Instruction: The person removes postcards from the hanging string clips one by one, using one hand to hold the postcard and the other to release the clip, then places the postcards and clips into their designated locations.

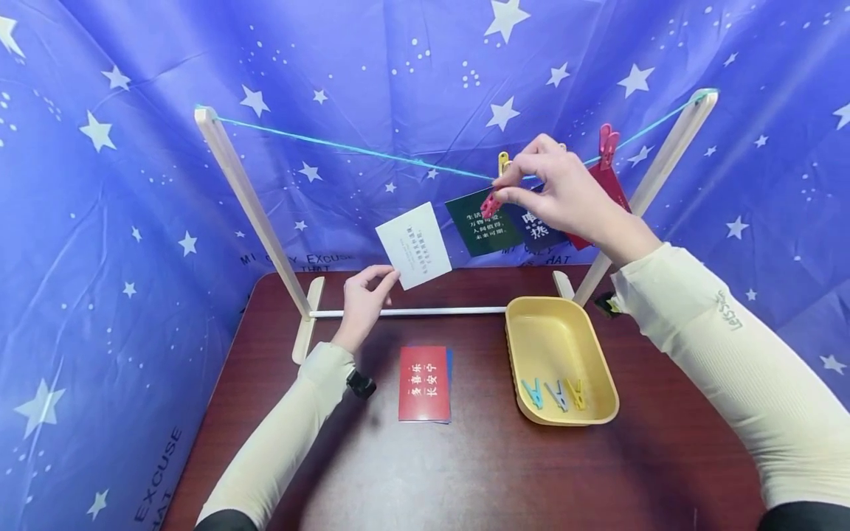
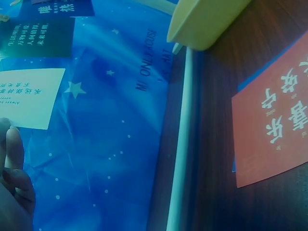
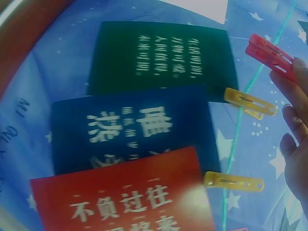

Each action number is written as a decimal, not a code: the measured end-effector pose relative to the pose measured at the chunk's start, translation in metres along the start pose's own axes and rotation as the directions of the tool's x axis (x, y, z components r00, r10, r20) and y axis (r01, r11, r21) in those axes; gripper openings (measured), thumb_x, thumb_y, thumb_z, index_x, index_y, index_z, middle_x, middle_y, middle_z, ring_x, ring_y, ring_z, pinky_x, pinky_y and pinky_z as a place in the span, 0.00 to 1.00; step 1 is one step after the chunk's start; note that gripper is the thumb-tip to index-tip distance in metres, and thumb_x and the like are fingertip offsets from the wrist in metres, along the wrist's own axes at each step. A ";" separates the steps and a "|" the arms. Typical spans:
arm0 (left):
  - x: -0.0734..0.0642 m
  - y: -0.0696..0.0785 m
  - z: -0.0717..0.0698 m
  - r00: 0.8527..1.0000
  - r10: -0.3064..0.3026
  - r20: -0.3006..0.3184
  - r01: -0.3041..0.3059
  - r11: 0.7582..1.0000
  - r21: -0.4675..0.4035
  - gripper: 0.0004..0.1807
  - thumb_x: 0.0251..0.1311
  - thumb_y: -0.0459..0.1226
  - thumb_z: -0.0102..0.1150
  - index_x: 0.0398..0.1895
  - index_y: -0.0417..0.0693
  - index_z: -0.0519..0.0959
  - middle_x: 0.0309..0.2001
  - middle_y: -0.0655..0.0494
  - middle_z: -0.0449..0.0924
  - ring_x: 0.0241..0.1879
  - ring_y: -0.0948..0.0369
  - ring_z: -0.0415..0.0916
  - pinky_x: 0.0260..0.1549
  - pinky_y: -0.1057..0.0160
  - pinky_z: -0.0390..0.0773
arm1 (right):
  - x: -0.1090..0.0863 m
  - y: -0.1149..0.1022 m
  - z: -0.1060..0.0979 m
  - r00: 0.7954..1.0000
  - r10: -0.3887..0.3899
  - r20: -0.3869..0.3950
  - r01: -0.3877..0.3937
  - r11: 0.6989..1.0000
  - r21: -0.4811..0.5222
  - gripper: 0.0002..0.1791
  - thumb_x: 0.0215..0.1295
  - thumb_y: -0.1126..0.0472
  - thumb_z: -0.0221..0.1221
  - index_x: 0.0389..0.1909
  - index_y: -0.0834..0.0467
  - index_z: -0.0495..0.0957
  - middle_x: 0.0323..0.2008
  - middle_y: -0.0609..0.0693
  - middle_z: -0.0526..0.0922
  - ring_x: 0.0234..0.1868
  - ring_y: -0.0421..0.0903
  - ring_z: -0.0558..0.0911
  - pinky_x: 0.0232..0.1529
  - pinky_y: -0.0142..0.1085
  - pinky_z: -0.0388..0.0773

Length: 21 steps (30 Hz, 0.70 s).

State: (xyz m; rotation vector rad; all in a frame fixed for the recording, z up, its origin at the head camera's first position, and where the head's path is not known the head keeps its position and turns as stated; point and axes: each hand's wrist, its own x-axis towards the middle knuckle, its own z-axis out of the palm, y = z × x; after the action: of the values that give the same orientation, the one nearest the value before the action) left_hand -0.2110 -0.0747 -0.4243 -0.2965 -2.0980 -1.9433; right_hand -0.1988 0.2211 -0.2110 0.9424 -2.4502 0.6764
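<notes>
My left hand point(image 1: 364, 304) pinches a white card point(image 1: 413, 247) by its lower left corner, below the teal cord point(image 1: 332, 144). Between the thumb and fingers of my right hand point(image 1: 561, 193) is a red clothespin point(image 1: 489, 204), held just in front of the cord. A dark green card point(image 1: 474, 234) hangs to the right of the white one, and a yellow clothespin point(image 3: 249, 101) grips its edge in the right wrist view. Beyond it hang a dark blue card point(image 3: 134, 125) and a red card point(image 3: 120, 197), partly overlapping. Another yellow clothespin point(image 3: 234, 181) sits at the blue card's edge.
Wooden posts point(image 1: 249, 199) carry the cord, with a white rod point(image 1: 438, 311) joining them low down. A yellow tray point(image 1: 554, 332) at right holds several clothespins. A stack of cards, red on top point(image 1: 422, 383), lies mid-table. A starry blue curtain point(image 1: 372, 74) stands behind.
</notes>
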 end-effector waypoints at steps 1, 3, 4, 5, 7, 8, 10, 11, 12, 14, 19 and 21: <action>0.000 -0.005 0.000 1.000 -0.004 -0.002 0.004 1.000 -0.002 0.08 0.68 0.29 0.66 0.44 0.29 0.85 0.20 0.66 0.78 0.16 0.54 0.73 0.15 0.73 0.66 | -0.003 0.001 0.001 1.000 -0.001 0.011 0.001 1.000 -0.003 0.04 0.63 0.69 0.71 0.38 0.63 0.88 0.39 0.58 0.78 0.43 0.49 0.72 0.40 0.38 0.64; -0.001 -0.012 -0.001 1.000 0.004 0.001 -0.004 1.000 -0.013 0.08 0.68 0.30 0.66 0.44 0.30 0.85 0.21 0.67 0.78 0.15 0.58 0.72 0.16 0.73 0.67 | -0.009 0.004 0.002 1.000 0.005 0.027 -0.005 1.000 -0.020 0.05 0.62 0.69 0.72 0.38 0.62 0.88 0.39 0.57 0.78 0.42 0.48 0.71 0.39 0.36 0.64; -0.003 -0.012 -0.002 1.000 0.011 0.006 -0.011 1.000 -0.020 0.08 0.69 0.29 0.65 0.44 0.30 0.85 0.21 0.67 0.78 0.15 0.59 0.72 0.16 0.72 0.68 | -0.012 0.005 0.002 0.999 0.010 0.033 -0.009 1.000 -0.026 0.05 0.62 0.69 0.72 0.38 0.62 0.88 0.39 0.57 0.78 0.42 0.47 0.71 0.37 0.35 0.64; -0.004 -0.013 -0.002 1.000 0.018 0.012 -0.018 0.999 -0.027 0.08 0.69 0.29 0.65 0.43 0.30 0.84 0.22 0.67 0.78 0.15 0.60 0.72 0.16 0.72 0.69 | -0.015 0.006 0.002 0.999 0.019 0.039 -0.018 0.999 -0.032 0.05 0.62 0.69 0.72 0.38 0.61 0.88 0.40 0.56 0.78 0.42 0.45 0.70 0.35 0.34 0.65; -0.008 -0.012 -0.004 0.999 0.027 0.025 -0.026 0.998 -0.049 0.07 0.69 0.29 0.65 0.43 0.30 0.83 0.23 0.66 0.78 0.15 0.62 0.71 0.17 0.71 0.71 | -0.020 0.008 0.002 0.998 0.029 0.047 -0.027 0.999 -0.033 0.06 0.62 0.69 0.72 0.39 0.61 0.88 0.40 0.56 0.78 0.42 0.44 0.70 0.34 0.33 0.65; -0.010 -0.011 -0.004 0.999 0.028 0.032 -0.026 0.998 -0.061 0.07 0.69 0.29 0.65 0.43 0.30 0.83 0.24 0.65 0.79 0.15 0.63 0.71 0.18 0.70 0.71 | -0.022 0.009 0.002 0.998 0.033 0.051 -0.032 0.999 -0.031 0.06 0.61 0.69 0.72 0.39 0.61 0.88 0.40 0.56 0.78 0.42 0.44 0.70 0.35 0.33 0.65; -0.014 -0.010 -0.005 0.999 0.023 0.045 -0.019 0.997 -0.078 0.07 0.69 0.29 0.64 0.43 0.29 0.83 0.23 0.64 0.78 0.14 0.64 0.70 0.18 0.70 0.72 | -0.027 0.011 0.003 0.998 0.035 0.061 -0.034 0.999 -0.026 0.06 0.61 0.69 0.72 0.38 0.60 0.88 0.40 0.55 0.79 0.42 0.44 0.70 0.35 0.34 0.65; -0.016 -0.010 -0.006 0.999 0.019 0.050 -0.015 0.996 -0.084 0.07 0.69 0.29 0.64 0.43 0.30 0.83 0.23 0.63 0.77 0.14 0.64 0.70 0.18 0.70 0.72 | -0.029 0.012 0.004 0.998 0.031 0.063 -0.029 0.999 -0.020 0.06 0.61 0.70 0.72 0.38 0.60 0.88 0.40 0.55 0.79 0.43 0.44 0.70 0.36 0.35 0.65; -0.017 -0.010 -0.006 0.998 0.012 0.056 -0.007 0.996 -0.089 0.07 0.70 0.29 0.64 0.43 0.29 0.82 0.22 0.63 0.77 0.14 0.64 0.69 0.18 0.70 0.72 | -0.031 0.012 0.004 0.998 0.021 0.064 -0.020 1.000 -0.012 0.06 0.61 0.70 0.72 0.37 0.60 0.88 0.40 0.55 0.80 0.43 0.44 0.70 0.37 0.35 0.65; -0.022 -0.009 -0.006 0.998 -0.002 0.069 0.008 0.996 -0.088 0.08 0.70 0.29 0.64 0.44 0.29 0.82 0.23 0.63 0.77 0.14 0.64 0.68 0.18 0.71 0.71 | -0.035 0.014 0.005 0.998 0.007 0.065 -0.007 1.000 0.000 0.06 0.60 0.70 0.73 0.36 0.60 0.88 0.39 0.55 0.81 0.43 0.45 0.71 0.38 0.35 0.64; -0.032 -0.007 -0.008 0.995 -0.034 0.097 0.042 0.996 -0.083 0.09 0.69 0.29 0.64 0.45 0.29 0.83 0.22 0.61 0.76 0.13 0.64 0.65 0.16 0.70 0.66 | -0.045 0.019 0.006 0.997 -0.010 0.075 0.010 1.000 0.010 0.08 0.57 0.71 0.74 0.36 0.58 0.88 0.38 0.54 0.84 0.41 0.46 0.71 0.40 0.35 0.62; -0.035 -0.006 -0.009 0.994 -0.040 0.105 0.049 0.995 -0.086 0.08 0.69 0.29 0.64 0.45 0.30 0.84 0.20 0.61 0.75 0.13 0.65 0.64 0.16 0.70 0.65 | -0.050 0.020 0.006 0.996 0.005 0.092 -0.006 1.000 0.004 0.08 0.57 0.70 0.74 0.36 0.58 0.89 0.38 0.54 0.84 0.42 0.47 0.71 0.41 0.37 0.63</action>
State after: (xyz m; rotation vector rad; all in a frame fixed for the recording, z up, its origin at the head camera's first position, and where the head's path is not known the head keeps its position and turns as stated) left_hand -0.1791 -0.0829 -0.4412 -0.3792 -2.1018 -2.0929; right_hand -0.1808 0.2553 -0.2485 0.9892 -2.5328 0.6536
